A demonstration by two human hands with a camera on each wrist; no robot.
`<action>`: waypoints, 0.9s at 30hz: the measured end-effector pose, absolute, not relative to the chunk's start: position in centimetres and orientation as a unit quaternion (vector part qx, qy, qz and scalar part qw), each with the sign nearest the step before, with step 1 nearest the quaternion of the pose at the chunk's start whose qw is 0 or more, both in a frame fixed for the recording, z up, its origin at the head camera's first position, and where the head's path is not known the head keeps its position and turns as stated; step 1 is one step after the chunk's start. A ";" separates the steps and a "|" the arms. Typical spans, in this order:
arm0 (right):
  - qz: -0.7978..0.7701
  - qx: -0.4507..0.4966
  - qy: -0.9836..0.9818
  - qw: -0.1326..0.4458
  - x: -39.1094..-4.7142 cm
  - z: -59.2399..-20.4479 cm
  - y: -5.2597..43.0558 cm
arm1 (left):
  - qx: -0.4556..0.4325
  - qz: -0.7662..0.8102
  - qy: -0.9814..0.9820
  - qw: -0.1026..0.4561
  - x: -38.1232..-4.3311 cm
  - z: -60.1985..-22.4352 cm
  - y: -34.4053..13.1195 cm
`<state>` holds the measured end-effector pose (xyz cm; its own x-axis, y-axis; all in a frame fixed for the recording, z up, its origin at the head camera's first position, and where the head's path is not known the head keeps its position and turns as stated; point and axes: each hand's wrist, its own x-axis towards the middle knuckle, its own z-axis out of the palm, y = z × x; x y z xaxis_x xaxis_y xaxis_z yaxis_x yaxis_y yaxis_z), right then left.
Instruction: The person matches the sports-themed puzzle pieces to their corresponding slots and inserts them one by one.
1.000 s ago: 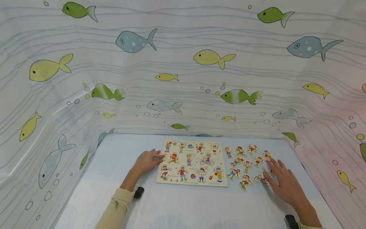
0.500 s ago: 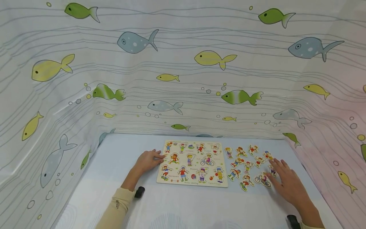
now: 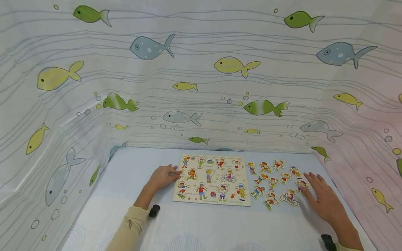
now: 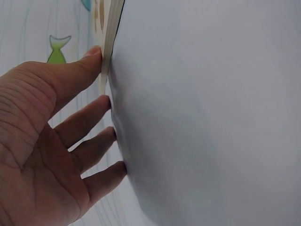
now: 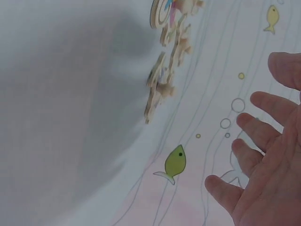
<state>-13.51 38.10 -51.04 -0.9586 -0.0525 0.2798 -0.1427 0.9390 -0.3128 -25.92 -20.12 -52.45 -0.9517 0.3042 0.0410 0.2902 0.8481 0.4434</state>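
A pale wooden puzzle board [image 3: 216, 202] with printed children doing sports lies on the table. The left hand [image 3: 163, 177] rests at its left edge, and in the left wrist view the thumb [image 4: 89, 63] touches the board's side while the other fingertips meet the table. Several loose wooden figure pieces [image 3: 272, 183] lie right of the board, among them a cyclist piece [image 3: 289, 198]. To their right is the right hand [image 3: 323, 198], fingers spread and holding nothing; its thumb side is nearest a purple-and-white figure piece [image 3: 302, 186]. The right wrist view shows those fingers apart from the pieces.
The table [image 3: 201, 226] has a pale blue-white cover. Walls of fish-patterned cloth [image 3: 201, 104] rise behind it and along both sides. Dark wrist cameras sit on both wrists, and a beige sleeve [image 3: 130, 226] covers the left forearm.
The right hand has moved right, away from the pieces, uncovering the purple-and-white figure. The left hand stays at the board's edge. The head view has shifted slightly.
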 end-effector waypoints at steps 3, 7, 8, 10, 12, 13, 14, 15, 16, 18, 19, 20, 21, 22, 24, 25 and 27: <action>0.165 0.055 -0.974 0.142 -13.5 -50.9 38.6 | 0.156 0.228 0.961 0.014 -25.9 -52.5 -20.1; 0.166 0.059 -0.974 0.145 -13.5 -50.6 39.1 | 0.157 0.226 0.961 0.011 -26.0 -52.5 -20.2; 0.168 0.059 -0.973 0.146 -13.4 -50.5 39.3 | 0.156 0.227 0.961 0.012 -26.0 -52.5 -20.2; 0.168 0.061 -0.973 0.144 -13.4 -50.4 39.5 | 0.154 0.227 0.961 0.014 -26.0 -52.5 -20.2; 0.167 0.063 -0.973 0.144 -13.3 -50.2 39.6 | 0.152 0.227 0.962 0.016 -26.0 -52.6 -20.2; 0.168 0.065 -0.973 0.145 -13.3 -50.1 39.6 | 0.151 0.228 0.962 0.017 -26.0 -52.6 -20.2; 0.169 0.067 -0.973 0.145 -13.3 -50.0 39.6 | 0.150 0.227 0.962 0.018 -26.0 -52.6 -20.2; 0.170 0.069 -0.972 0.144 -13.3 -49.9 39.6 | 0.150 0.227 0.962 0.017 -26.0 -52.7 -20.2; 0.171 0.070 -0.972 0.144 -13.3 -49.8 39.6 | 0.149 0.227 0.962 0.018 -26.0 -52.7 -20.1; 0.173 0.071 -0.972 0.142 -13.2 -49.6 39.6 | 0.148 0.226 0.963 0.019 -26.1 -52.7 -20.1; 0.176 0.069 -0.972 0.137 -13.2 -49.5 39.5 | 0.147 0.225 0.963 0.020 -26.1 -52.7 -20.1; 0.176 0.066 -0.973 0.133 -13.2 -49.5 39.4 | 0.146 0.224 0.963 0.022 -26.1 -52.7 -20.1; 0.176 0.063 -0.974 0.129 -13.2 -49.4 39.3 | 0.145 0.222 0.964 0.023 -26.1 -52.7 -20.1; 0.176 0.060 -0.974 0.125 -13.2 -49.4 39.2 | 0.144 0.220 0.964 0.025 -26.1 -52.7 -20.1; 0.176 0.052 -0.976 0.116 -13.2 -49.2 39.0 | 0.144 0.218 0.965 0.026 -26.1 -52.7 -20.1; 0.175 0.047 -0.977 0.113 -13.2 -49.2 38.9 | 0.144 0.219 0.965 0.026 -26.1 -52.7 -20.1; 0.174 0.041 -0.978 0.103 -13.2 -49.0 38.8 | 0.145 0.221 0.964 0.025 -26.1 -52.6 -20.1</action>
<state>-13.20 38.77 -48.98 -0.9752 -0.0446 0.2166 -0.1165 0.9362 -0.3315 -26.10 -20.07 -52.63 -0.9570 0.2896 0.0161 0.2677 0.8606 0.4332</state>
